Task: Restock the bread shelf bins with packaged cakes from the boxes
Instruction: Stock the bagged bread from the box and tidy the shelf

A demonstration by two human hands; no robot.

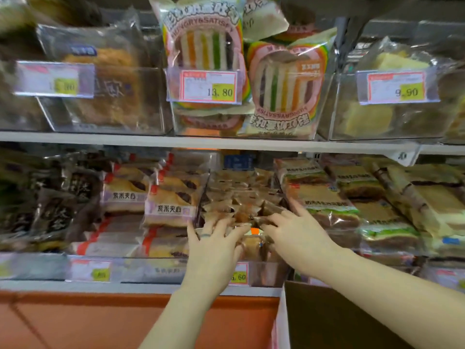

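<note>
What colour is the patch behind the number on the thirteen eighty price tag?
Yellow, on the white, red-bordered price tag, in the head view.

On my feed, the rainbow sandwich pack (201, 44) at twelve o'clock read "HUNGRY&SATISFY", and its neighbour pack (284, 89) at one o'clock carried the same words upside down. The price tag (208, 85) below the first read 13.80; the right-hand tag (396, 88) at two o'clock read 9.90. The left tag (55, 79) at ten o'clock was too blurred for me. A purple-banded cake pack (169, 209) at eight o'clock read 紫米夹心. The lower tag (239, 274) at six o'clock showed 5.60, its left part hidden.
</note>
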